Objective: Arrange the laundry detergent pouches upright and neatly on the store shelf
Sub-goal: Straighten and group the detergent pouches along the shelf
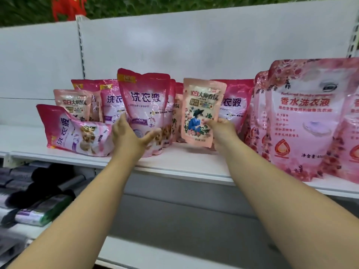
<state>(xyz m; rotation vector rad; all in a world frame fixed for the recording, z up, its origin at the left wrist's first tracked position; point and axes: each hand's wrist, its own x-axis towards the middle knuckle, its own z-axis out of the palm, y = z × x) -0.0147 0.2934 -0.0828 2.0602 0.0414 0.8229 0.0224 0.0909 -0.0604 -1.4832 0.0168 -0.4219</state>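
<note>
We see a tall magenta detergent pouch (144, 105) standing upright near the front of the white store shelf (182, 164), and the left hand (132, 136) grips its lower part, thumb across the front and fingers (122, 121) curled round its left edge. Just to its right, the right hand (221, 131) pinches a small peach-pink pouch with a figure in blue (202, 111) by its right edge, holding it upright and slightly tilted, its bottom just above the shelf; we cannot tell whether it touches the board.

To the left of the gripped pouch, another magenta pouch (77, 133) lies toppled on its side at the shelf front. Behind it stand a small peach pouch (72, 102) and more magenta pouches (108, 100) in a loose row against the back panel. Further pouches crowd between the two hands, and one magenta pouch (236, 103) stands behind the right hand.

At the far right, large rose-patterned pouches (303, 121) stand upright, well forward on the shelf. Below left, on a lower shelf, lie dark rolls of bags (38, 208).
</note>
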